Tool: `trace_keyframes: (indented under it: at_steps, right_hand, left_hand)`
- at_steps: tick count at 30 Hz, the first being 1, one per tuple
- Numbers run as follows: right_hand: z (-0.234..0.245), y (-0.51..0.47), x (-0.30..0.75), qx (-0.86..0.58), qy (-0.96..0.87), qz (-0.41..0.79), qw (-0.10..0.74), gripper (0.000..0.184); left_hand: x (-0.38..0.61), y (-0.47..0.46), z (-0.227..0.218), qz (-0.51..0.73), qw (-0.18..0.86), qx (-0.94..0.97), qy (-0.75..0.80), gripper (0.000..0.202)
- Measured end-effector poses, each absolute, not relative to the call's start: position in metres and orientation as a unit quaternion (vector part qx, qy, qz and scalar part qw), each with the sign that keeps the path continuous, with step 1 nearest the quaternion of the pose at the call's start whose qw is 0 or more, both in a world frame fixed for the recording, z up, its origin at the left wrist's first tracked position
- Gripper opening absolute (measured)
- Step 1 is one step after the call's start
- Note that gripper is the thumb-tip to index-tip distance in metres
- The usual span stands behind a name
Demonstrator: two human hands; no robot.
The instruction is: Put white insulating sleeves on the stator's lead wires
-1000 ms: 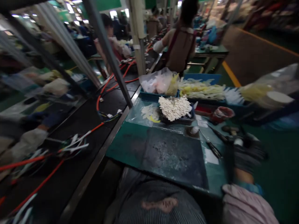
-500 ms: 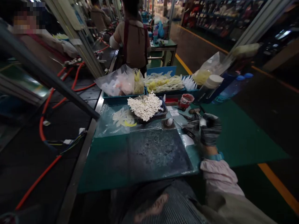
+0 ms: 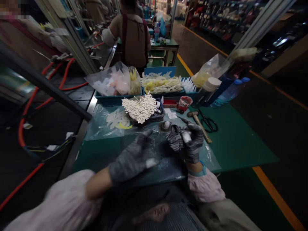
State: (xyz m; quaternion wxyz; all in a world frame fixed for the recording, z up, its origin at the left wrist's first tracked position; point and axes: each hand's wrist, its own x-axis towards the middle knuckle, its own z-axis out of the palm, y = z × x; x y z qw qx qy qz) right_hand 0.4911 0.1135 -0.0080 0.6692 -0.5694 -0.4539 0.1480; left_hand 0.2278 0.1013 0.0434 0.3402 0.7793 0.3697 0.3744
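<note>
My right hand (image 3: 189, 144), in a grey glove, is curled over the green work table (image 3: 231, 144) and grips a small white object whose shape I cannot make out. My left hand (image 3: 131, 158), also gloved, reaches forward above the dark mat (image 3: 158, 150), fingers stretched out and holding nothing, blurred by motion. A heap of small white pieces (image 3: 140, 107) fills a dark tray just beyond both hands. A small white-capped item (image 3: 166, 125) stands between the tray and my right hand.
A hammer (image 3: 199, 122) and scissors (image 3: 209, 122) lie right of my hand. Blue bins (image 3: 113, 98) with plastic bags and yellow-white parts line the back. A red cup (image 3: 184, 103), a bottle (image 3: 227, 93), a conveyor with orange cables (image 3: 31, 106) on the left, and a person's back beyond.
The view swung right and settled. My right hand moved left toward the mat with the white object. My left hand came into view from the lower left, reaching forward.
</note>
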Motion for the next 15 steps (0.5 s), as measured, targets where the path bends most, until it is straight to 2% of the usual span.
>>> trace_keyframes:
  at_steps: [1, 2, 4, 6, 7, 9, 11, 15]
  right_hand:
    - [-0.008, 0.113, 0.485, -0.565, -0.455, 0.172, 0.666, 0.021]
    - [-0.009, 0.112, 0.480, -0.563, -0.455, 0.199, 0.661, 0.023]
    - [-0.012, 0.109, 0.471, -0.558, -0.459, 0.251, 0.644, 0.026]
    - [-0.017, 0.104, 0.466, -0.548, -0.475, 0.283, 0.628, 0.031]
    - [-0.020, 0.100, 0.465, -0.539, -0.485, 0.287, 0.625, 0.037]
    - [-0.028, 0.096, 0.468, -0.528, -0.499, 0.275, 0.630, 0.052]
    - [-0.035, 0.098, 0.479, -0.539, -0.506, 0.234, 0.632, 0.062]
    - [-0.044, 0.130, 0.509, -0.606, -0.584, 0.123, 0.526, 0.043]
  left_hand:
    - [0.241, 0.107, 0.038, 0.377, 0.280, 0.814, 0.342, 0.089]
    - [0.254, 0.111, 0.032, 0.387, 0.189, 0.845, 0.317, 0.080]
    - [0.274, 0.118, 0.021, 0.413, 0.014, 0.868, 0.277, 0.049]
    - [0.282, 0.119, 0.016, 0.422, -0.067, 0.869, 0.250, 0.034]
    - [0.282, 0.118, 0.015, 0.423, -0.064, 0.872, 0.239, 0.030]
    - [0.276, 0.116, 0.015, 0.420, 0.001, 0.880, 0.223, 0.026]
    - [0.268, 0.116, 0.015, 0.433, 0.124, 0.857, 0.251, 0.025]
    - [0.258, 0.128, 0.006, 0.478, 0.393, 0.659, 0.428, 0.014]
